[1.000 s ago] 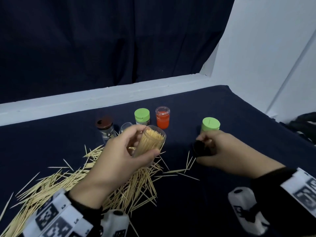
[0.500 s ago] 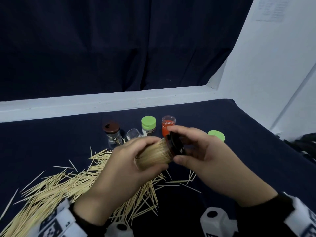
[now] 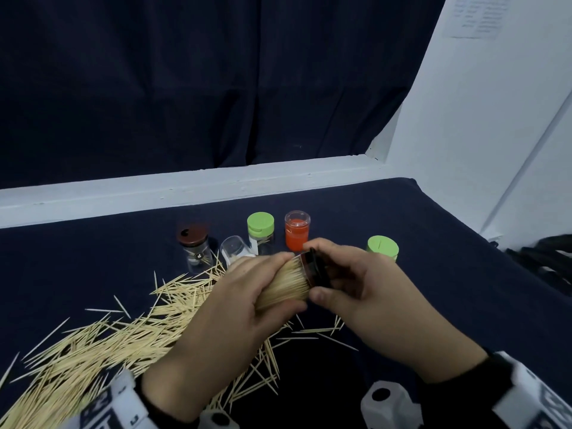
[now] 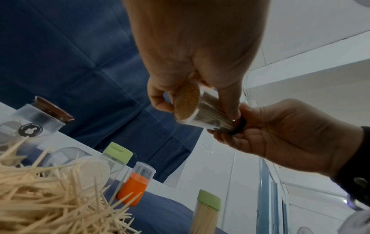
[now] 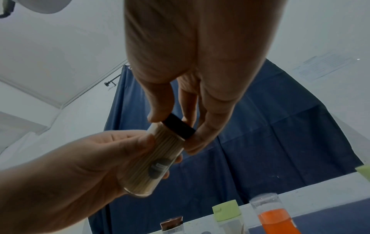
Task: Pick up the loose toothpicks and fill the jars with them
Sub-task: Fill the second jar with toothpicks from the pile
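I saw a navy-clothed worktop [image 3: 433,274] carrying a heap of loose toothpicks [image 3: 93,351], a brown-lidded jar [image 3: 195,247], two green-capped jars [image 3: 260,232], and an orange jar [image 3: 296,230].

A dark navy cloth [image 3: 448,274] is spread over the surface, and a matching dark curtain [image 3: 216,88] is hung behind it. A white ledge [image 3: 185,193] is seen running along the back edge, between cloth and curtain. On the right a white wall [image 3: 479,119] is angled in, with a printed sheet of paper [image 3: 478,17] stuck up high, text too small to be read. Something black and rumpled [image 3: 548,258] is glimpsed at the far right edge, can't be made out.
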Demonstrator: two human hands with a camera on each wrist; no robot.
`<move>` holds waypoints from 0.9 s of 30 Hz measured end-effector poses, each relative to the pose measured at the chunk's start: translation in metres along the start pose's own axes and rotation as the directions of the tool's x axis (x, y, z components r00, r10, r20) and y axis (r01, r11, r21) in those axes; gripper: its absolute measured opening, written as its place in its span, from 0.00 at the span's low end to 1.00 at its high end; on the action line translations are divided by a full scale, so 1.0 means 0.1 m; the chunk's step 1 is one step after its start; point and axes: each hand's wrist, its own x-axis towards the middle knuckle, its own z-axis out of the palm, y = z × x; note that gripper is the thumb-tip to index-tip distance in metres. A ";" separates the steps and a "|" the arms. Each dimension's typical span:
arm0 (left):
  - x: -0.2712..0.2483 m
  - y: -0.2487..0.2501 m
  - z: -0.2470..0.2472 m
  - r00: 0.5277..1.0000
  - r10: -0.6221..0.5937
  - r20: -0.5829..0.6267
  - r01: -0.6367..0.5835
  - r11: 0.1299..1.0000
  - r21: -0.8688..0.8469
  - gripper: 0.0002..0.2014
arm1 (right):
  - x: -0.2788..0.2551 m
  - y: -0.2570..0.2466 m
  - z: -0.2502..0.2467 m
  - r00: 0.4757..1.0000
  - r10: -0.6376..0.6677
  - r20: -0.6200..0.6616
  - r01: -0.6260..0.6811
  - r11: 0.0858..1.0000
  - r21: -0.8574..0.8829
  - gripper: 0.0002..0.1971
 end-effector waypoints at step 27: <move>0.19 0.01 0.49 0.973 -0.121 0.195 0.118 0.993 0.029 0.28 | -0.11 0.58 -0.61 0.832 0.458 -0.311 -0.548 0.762 -0.345 0.21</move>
